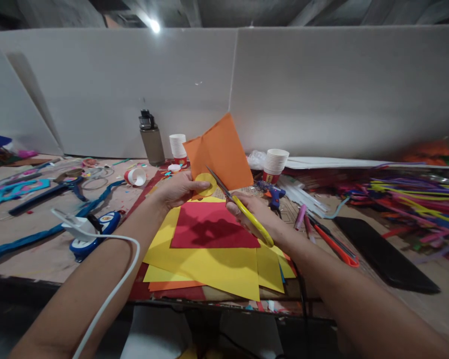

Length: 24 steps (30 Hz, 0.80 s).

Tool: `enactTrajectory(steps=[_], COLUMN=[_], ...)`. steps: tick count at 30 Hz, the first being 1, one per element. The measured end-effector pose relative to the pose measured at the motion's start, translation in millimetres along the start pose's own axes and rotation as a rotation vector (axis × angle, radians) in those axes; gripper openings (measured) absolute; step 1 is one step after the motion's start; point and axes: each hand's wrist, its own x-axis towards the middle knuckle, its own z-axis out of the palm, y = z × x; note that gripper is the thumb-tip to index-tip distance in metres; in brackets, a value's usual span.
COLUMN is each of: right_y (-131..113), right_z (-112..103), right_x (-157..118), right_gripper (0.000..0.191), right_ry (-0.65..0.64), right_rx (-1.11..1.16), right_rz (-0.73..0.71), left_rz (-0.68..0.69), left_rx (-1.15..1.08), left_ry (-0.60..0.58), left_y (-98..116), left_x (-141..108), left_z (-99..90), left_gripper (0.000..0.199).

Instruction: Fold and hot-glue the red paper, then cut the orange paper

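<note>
My left hand (177,188) pinches a round yellow paper piece (208,184) against a larger orange paper sheet (228,152), which stands up behind it. In my right hand (249,207) is a pair of scissors (243,207) with yellow handles. Their pointed blades reach up and left, over the front of the orange sheet beside the yellow circle. Below both hands lies a red sheet (213,237) on a pile of yellow sheets (209,269), with shadows of the hands across it.
Paper cup stacks (276,164) and a dark bottle (150,139) stand at the back. A glue gun (275,193), a red-handled cutter (335,242), a black phone-like slab (385,254) and pipe cleaners (415,199) lie right. A white plug (78,227) and its cable are left.
</note>
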Motion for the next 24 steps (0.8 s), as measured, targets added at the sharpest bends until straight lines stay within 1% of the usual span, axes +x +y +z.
enactTrajectory(steps=[3, 6, 9, 12, 14, 17, 21, 23, 24], right_y=[3, 2, 1, 2, 4, 6, 7, 8, 8], right_z=[2, 2, 1, 0, -1, -4, -9, -10, -9], right_x=[0, -1, -1, 0, 1, 1, 2, 2, 1], right_gripper=[0.039, 0.039, 0.040, 0.038, 0.037, 0.039, 0.044, 0.045, 0.045], right_ry=[-0.037, -0.037, -0.031, -0.027, -0.043, -0.092, -0.166, -0.176, -0.168], right_rx=[0.037, 0.027, -0.017, -0.092, -0.130, -0.161, -0.222, -0.279, -0.321], right_rz=[0.006, 0.008, -0.021, -0.063, -0.043, 0.052, 0.177, 0.237, 0.258], left_rz=[0.002, 0.001, -0.019, -0.042, -0.055, -0.012, 0.130, 0.206, 0.248], left_rx=[0.009, 0.006, -0.010, -0.028, -0.039, -0.066, -0.091, -0.076, -0.070], left_ry=[-0.004, -0.006, -0.002, 0.026, 0.051, 0.130, 0.293, 0.382, 0.400], left_y=[0, 1, 0, -2, -5, -7, -3, 2, 4], left_x=[0, -1, 0, 2, 4, 9, 14, 15, 15], left_z=[-1.1, -1.2, -1.5, -3.4, -6.5, -15.5, -35.4, -45.2, -48.7], left_gripper=[0.022, 0.024, 0.026, 0.028, 0.028, 0.028, 0.031, 0.034, 0.035])
